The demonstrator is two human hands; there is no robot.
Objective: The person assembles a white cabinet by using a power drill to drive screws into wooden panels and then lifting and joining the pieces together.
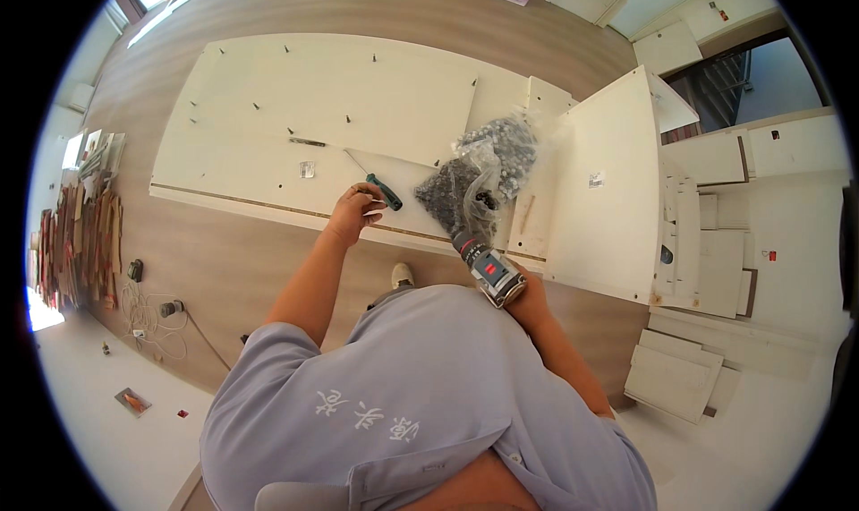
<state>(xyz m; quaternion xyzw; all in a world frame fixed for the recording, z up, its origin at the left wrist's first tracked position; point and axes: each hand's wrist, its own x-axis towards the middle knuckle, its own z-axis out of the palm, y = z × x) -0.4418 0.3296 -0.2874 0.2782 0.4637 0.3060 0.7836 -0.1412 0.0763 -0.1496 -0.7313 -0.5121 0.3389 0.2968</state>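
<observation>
On the white panel (242, 166), a screwdriver (385, 192) with a dark green handle lies with its thin shaft pointing up and left. My left hand (354, 213) is right beside that handle, fingers bent and apart, their tips at or very near it. My right hand (528, 296) grips a cordless drill (490, 271), whose chuck points toward the bags. Clear plastic bags hold dark screws (445, 191) and grey-silver fittings (510, 149). A slim pen-like tool (307, 142) and a small clear packet (307, 169) lie farther left.
Several short pegs (347, 118) stand in the panel. An upright white cabinet side (599, 184) borders it on the right. Wood strips (80, 234) are stacked at far left, near a coiled cable (148, 319) on the floor. More white boards (676, 377) lie at right.
</observation>
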